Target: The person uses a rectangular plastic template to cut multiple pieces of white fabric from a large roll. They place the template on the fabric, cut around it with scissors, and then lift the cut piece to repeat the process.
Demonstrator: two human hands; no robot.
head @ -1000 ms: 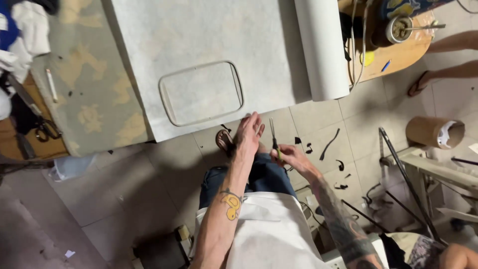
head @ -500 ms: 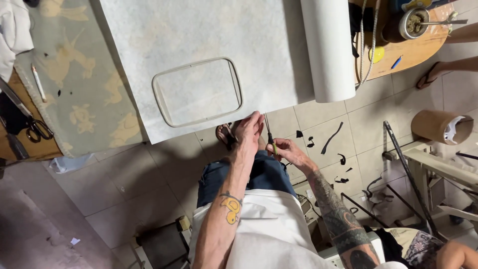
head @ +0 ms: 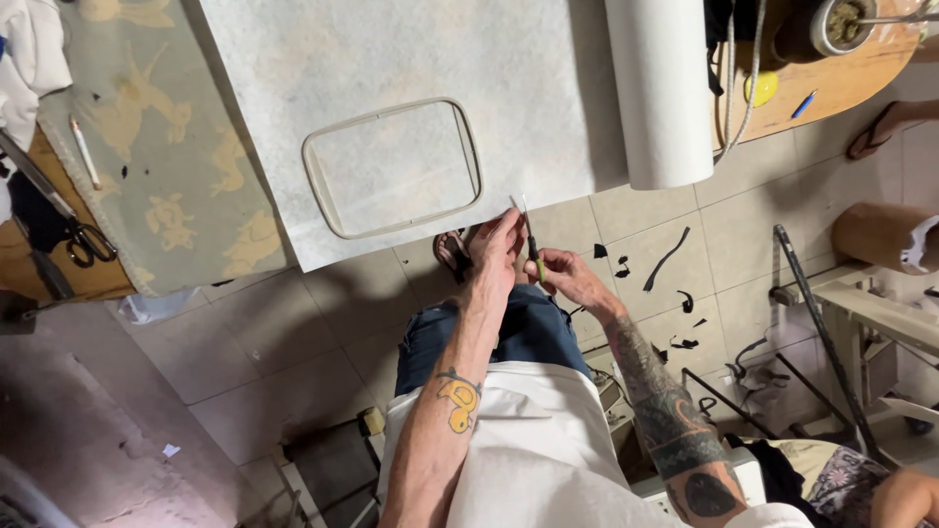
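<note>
While I look down through the head camera, I see both hands close together at the lower edge of a big white sheet [head: 391, 59] that lies over the table. My left hand [head: 497, 256] is closed on the edge of this sheet, with the fingers pinching the border near its bottom right part. My right hand [head: 567, 276] is just beside it, and it is closed around the handle of a pair of scissors [head: 529, 235]. The blades point up toward the sheet edge, and the tips reach the border of the sheet. I cannot tell if the blades are open or pressed together, because they are thin and partly behind the fingers.

On the sheet, just above the left hand, lies a pale frame [head: 391, 168] with rounded corners; it is flat and it does not touch the hands. To the right of the sheet stands out a white roll [head: 660, 88], which hangs a little over the table edge. To the left, under the sheet, there is a grey-green cloth [head: 137, 147] with yellow figures, and on it a white pencil [head: 83, 153]. Further left a second pair of scissors [head: 83, 244] with black handles lies on the wood.

Below the hands I see blue jeans [head: 518, 337] and a foot in a sandal [head: 452, 252] on the tiled floor. Black scraps [head: 665, 259] lie on the tiles to the right of the right hand, well apart from the sheet.
</note>
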